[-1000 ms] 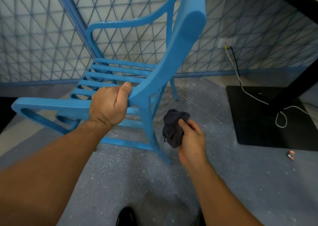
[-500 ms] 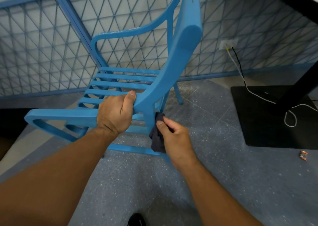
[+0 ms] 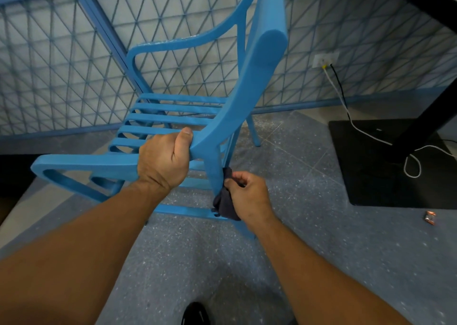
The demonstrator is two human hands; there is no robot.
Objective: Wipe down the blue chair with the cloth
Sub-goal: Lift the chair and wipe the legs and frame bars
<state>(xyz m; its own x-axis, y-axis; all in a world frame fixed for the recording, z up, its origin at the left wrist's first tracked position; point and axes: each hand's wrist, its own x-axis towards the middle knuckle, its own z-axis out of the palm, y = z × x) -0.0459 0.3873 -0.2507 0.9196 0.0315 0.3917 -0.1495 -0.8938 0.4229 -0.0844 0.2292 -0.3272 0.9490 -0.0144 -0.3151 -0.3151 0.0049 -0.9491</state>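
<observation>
The left hand (image 3: 164, 161) gripped the blue chair (image 3: 259, 60) at its near armrest, fingers wrapped over the rail and thumb up on the rail's right, forearm reaching forward. The right hand (image 3: 247, 196) pinched the dark cloth (image 3: 226, 206) against the chair's near leg. The chair stood on a speckled grey floor (image 3: 321, 263) before a blue lattice fence (image 3: 61, 65). A white cable (image 3: 358, 132) trailed from a wall socket (image 3: 324, 59).

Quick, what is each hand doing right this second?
Left hand: closed, gripping the blue chair by its frame.
Right hand: closed, holding the dark cloth against the chair's leg.
</observation>
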